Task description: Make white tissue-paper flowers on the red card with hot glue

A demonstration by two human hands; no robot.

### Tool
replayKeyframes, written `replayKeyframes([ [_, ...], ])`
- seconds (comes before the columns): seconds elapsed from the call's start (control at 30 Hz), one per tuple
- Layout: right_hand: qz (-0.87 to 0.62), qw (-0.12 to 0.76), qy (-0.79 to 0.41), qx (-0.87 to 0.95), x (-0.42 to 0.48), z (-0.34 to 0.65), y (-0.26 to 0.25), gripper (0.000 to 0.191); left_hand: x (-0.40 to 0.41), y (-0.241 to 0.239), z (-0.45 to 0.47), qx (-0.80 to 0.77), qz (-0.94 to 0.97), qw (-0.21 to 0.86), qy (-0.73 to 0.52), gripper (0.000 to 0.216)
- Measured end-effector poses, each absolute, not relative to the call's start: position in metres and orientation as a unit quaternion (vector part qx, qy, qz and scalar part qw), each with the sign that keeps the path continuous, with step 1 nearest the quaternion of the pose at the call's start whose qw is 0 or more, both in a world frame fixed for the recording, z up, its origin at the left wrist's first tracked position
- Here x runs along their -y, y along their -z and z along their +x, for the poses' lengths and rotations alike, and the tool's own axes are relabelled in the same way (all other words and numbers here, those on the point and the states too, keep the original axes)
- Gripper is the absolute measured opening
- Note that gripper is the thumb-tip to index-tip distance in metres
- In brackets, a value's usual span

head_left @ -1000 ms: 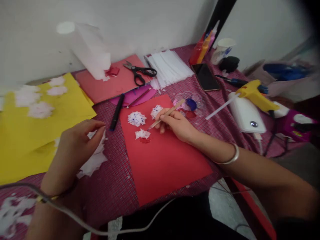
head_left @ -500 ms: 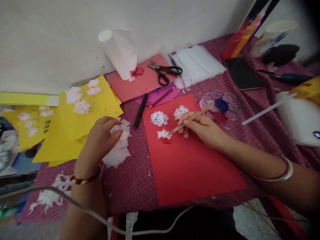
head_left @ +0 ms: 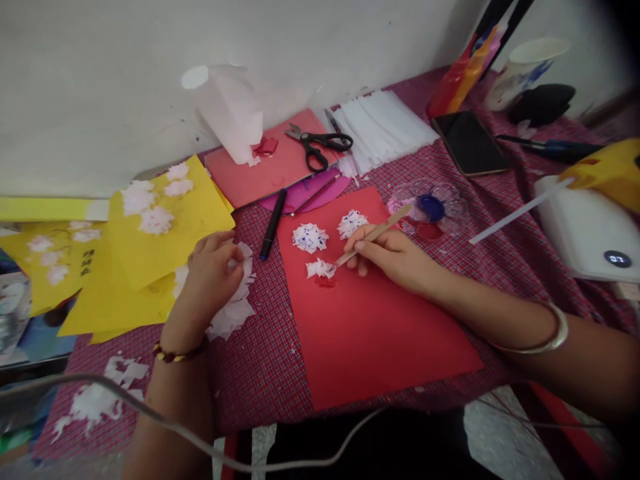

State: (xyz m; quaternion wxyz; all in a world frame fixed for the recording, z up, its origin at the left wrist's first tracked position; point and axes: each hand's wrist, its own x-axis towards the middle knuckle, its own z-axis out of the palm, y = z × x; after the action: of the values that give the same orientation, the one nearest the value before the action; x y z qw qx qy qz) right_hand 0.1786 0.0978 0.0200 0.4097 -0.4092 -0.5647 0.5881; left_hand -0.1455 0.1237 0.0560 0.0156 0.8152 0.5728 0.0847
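My right hand [head_left: 395, 257] pinches a wooden paintbrush [head_left: 373, 235] with its tip on a small white paper flower [head_left: 319, 268] beside a red paint blot on the red sheet [head_left: 370, 320]. Two white flowers speckled with blue [head_left: 310, 237] lie just above it. My left hand [head_left: 213, 277], fingers curled, rests on a heap of white tissue pieces [head_left: 235, 307] left of the sheet. A clear palette [head_left: 430, 210] with blue and red paint sits right of the brush.
Yellow sheets with pinkish flowers [head_left: 160, 220] lie at left. At the back are a black marker [head_left: 273, 223], scissors [head_left: 320, 143], white strips [head_left: 385, 127], a phone [head_left: 467, 143], paint bottles [head_left: 457, 77] and a cup [head_left: 523, 63]. A yellow glue gun [head_left: 607, 170] sits at right.
The view swung left and steadied. My left hand came down from above the cloth onto the tissue heap. The brush tip stays at the small flower.
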Motion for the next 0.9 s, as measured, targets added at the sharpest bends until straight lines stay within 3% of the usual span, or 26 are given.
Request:
replayKeyframes([
  [0.23, -0.413, 0.408, -0.586, 0.565, -0.098, 0.178, -0.022, 0.015, -0.116, -0.076, -0.137, -0.597, 0.751, -0.024, -0.281, 0.010],
  [0.37, -0.408, 0.408, -0.588, 0.566, -0.098, 0.178, -0.023, 0.014, -0.128, -0.049, -0.144, -0.608, 0.753, -0.036, -0.248, 0.016],
  [0.5, -0.399, 0.410, -0.586, 0.574, -0.098, 0.178, -0.021, 0.016, -0.141, -0.029, -0.149, -0.618, 0.756, -0.019, -0.217, 0.009],
  [0.67, -0.378, 0.442, -0.583, 0.567, -0.098, 0.179, -0.019, 0.015, -0.122, -0.055, -0.130, -0.603, 0.689, -0.006, -0.402, 0.009],
  [0.77, -0.337, 0.494, -0.577, 0.557, -0.093, 0.179, -0.024, 0.015, -0.097, -0.071, -0.102, -0.605, 0.603, 0.242, -0.460, 0.009],
  [0.9, -0.268, 0.512, -0.579, 0.575, -0.082, 0.176, -0.033, 0.012, -0.079, -0.068, -0.068, -0.570, 0.547, 0.425, -0.442, 0.014],
])
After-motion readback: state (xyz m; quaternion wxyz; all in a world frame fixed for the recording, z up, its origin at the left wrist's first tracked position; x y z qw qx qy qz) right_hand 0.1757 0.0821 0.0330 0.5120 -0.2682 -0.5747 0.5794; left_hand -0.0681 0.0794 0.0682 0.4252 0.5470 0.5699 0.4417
